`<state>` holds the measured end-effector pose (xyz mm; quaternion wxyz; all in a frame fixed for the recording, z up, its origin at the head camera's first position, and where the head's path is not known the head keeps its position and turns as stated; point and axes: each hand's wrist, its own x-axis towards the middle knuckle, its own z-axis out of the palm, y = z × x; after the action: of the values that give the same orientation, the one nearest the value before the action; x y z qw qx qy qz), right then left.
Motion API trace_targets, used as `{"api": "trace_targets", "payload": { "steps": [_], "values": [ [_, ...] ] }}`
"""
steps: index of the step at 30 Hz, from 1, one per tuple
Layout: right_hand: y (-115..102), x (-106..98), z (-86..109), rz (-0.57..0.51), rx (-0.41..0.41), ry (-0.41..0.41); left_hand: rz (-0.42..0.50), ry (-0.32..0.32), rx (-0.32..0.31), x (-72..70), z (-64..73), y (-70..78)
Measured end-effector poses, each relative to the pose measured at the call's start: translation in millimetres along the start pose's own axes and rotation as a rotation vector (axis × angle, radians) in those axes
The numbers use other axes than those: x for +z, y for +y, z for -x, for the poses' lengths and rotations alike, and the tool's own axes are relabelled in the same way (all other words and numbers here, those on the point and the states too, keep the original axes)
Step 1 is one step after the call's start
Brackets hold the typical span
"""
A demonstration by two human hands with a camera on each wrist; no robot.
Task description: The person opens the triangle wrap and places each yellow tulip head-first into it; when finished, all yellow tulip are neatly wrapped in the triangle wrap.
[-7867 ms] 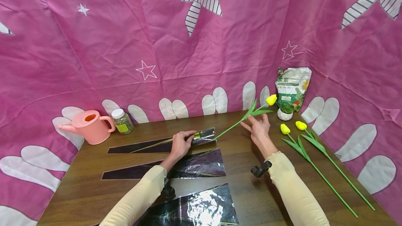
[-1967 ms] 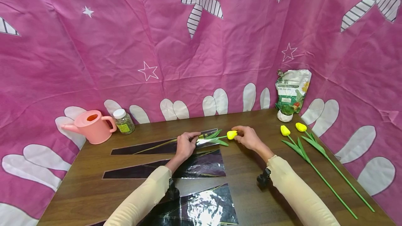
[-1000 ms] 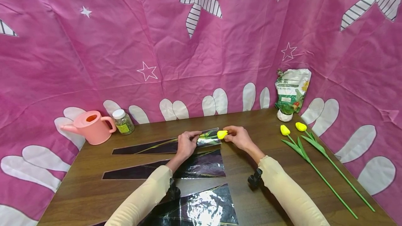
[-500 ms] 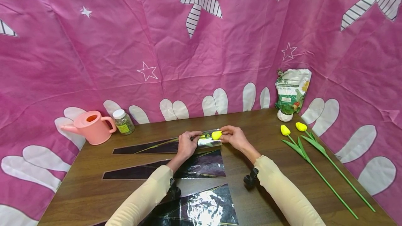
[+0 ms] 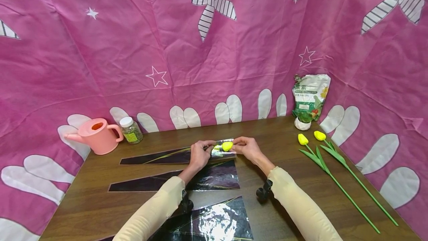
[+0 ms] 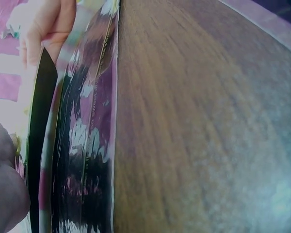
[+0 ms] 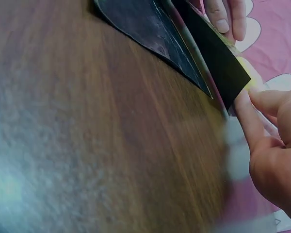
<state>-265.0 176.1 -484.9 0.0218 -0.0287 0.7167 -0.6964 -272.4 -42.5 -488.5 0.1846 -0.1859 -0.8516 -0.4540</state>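
Note:
My left hand [image 5: 199, 154] pinches a black, partly clear flower sleeve [image 5: 174, 156] near its wide end. Inside that mouth lies a yellow tulip [image 5: 227, 146], its stem running left within the sleeve. The fingers of my right hand [image 5: 249, 150] hold the bloom at the opening. In the right wrist view, my right thumb and finger [image 7: 245, 114] meet beside the yellow bloom [image 7: 246, 70] and the black edge. The left wrist view has my left hand [image 6: 7, 179] against the sleeve film [image 6: 87, 121]; its fingertips are partly out of view.
Two more sleeves, a middle one [image 5: 214, 176] and a front one [image 5: 217, 218], lie flat. At right lie two yellow tulips [image 5: 326, 166]. A pink watering can [image 5: 100, 138], a lidded jar [image 5: 132, 131], a fertilizer bag [image 5: 311, 92] and a small white pot [image 5: 302, 124] stand behind.
The tulip has slid leftward into the sleeve, from its leaves sticking out to only the bloom showing at the mouth. My right hand has followed it left; the left hand has stayed nearly still.

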Motion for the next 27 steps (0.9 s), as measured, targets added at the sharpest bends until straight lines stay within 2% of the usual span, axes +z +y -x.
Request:
{"api": "trace_targets", "payload": {
  "steps": [10,13,18,22,27],
  "values": [
    [5.6,2.0,-6.5,-0.023,0.129,-0.048,-0.016,0.012,0.005,1.1,-0.3,-0.5],
    [4.1,4.0,-9.1,-0.09,0.154,-0.097,-0.012,0.018,-0.002,1.9,-1.1,-1.0],
    [0.7,6.9,-12.6,-0.24,0.143,-0.184,-0.023,0.022,-0.015,4.1,-3.5,-0.8],
    [-4.9,9.9,-13.3,-0.279,0.168,-0.16,-0.041,0.024,-0.015,6.4,-5.9,-3.0],
    [-12.1,13.1,-13.6,-0.184,0.157,-0.085,-0.059,0.035,0.009,8.0,-8.9,-8.4]
  ]
}}
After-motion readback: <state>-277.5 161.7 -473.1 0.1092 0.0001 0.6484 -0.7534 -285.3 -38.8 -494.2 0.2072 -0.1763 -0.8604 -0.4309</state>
